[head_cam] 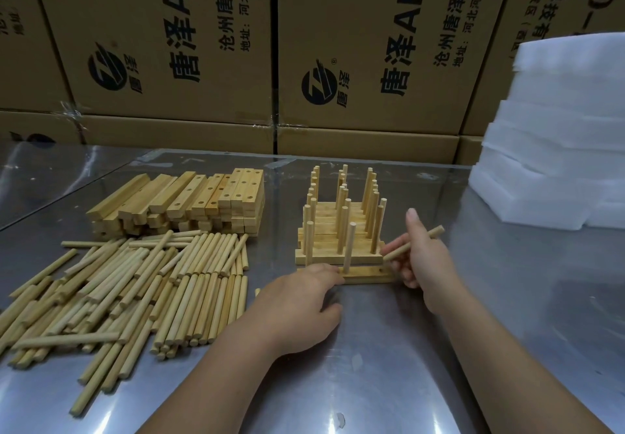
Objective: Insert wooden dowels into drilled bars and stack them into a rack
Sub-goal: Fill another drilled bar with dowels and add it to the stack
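Behind, cardboard boxes [169, 44], cropped at top. At right, white foam stack [558, 129], cut by the frame edge. On steel table [406, 366]: loose dowels [135, 281] spilling past left edge, drilled bars [189, 203] heaped behind, rack [338, 230] at centre. Left hand [297, 308] flat, fingers laid over front bar [368, 276], hiding its left end. Right hand [426, 264] gripping dowel [397, 252], middle covered, beside bar's right end.

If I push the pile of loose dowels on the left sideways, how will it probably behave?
The loose dowels are round and lie on a smooth metal table, so they would probably roll and scatter. Thin solid wood, they look stiff and likely light.
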